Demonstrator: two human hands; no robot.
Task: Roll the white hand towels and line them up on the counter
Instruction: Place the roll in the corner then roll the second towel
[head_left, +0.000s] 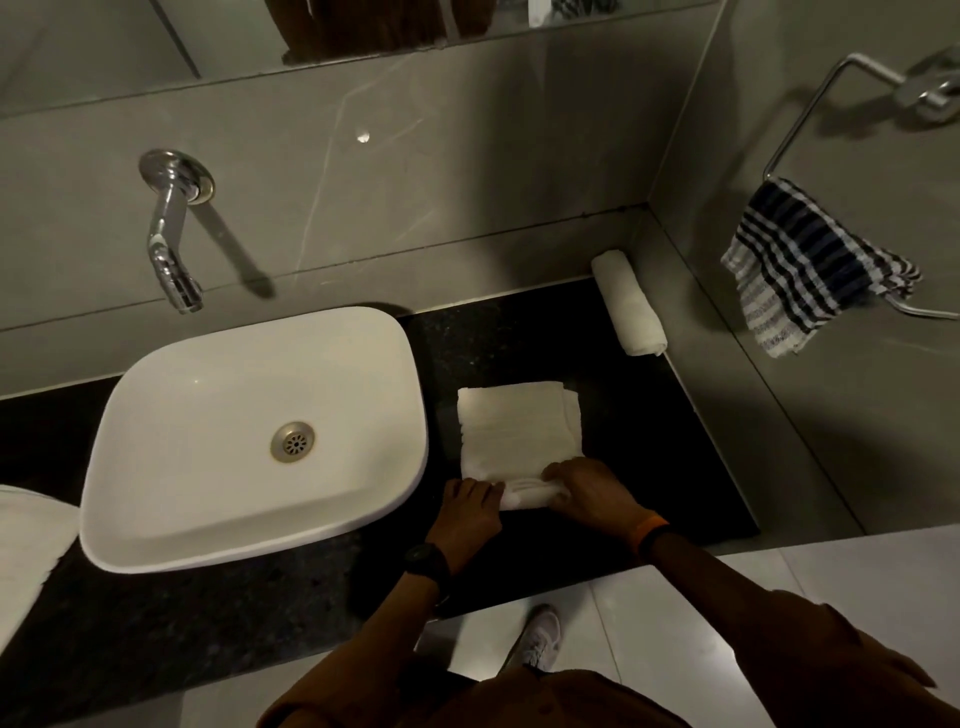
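Observation:
A folded white hand towel (519, 428) lies flat on the black counter (649, 426), right of the sink. Its near end is curled into a small roll. My left hand (470, 512) grips the roll's left end and my right hand (587, 493) presses on its right end. One finished rolled white towel (628, 304) lies against the right wall at the counter's back corner. More white towel fabric (26, 545) sits at the far left edge of the counter.
A white basin (156, 395) fills the counter's middle, with a chrome wall tap (171, 244) above it. A striped cloth (810, 270) hangs from a chrome ring on the right wall. The counter's front edge is near my wrists.

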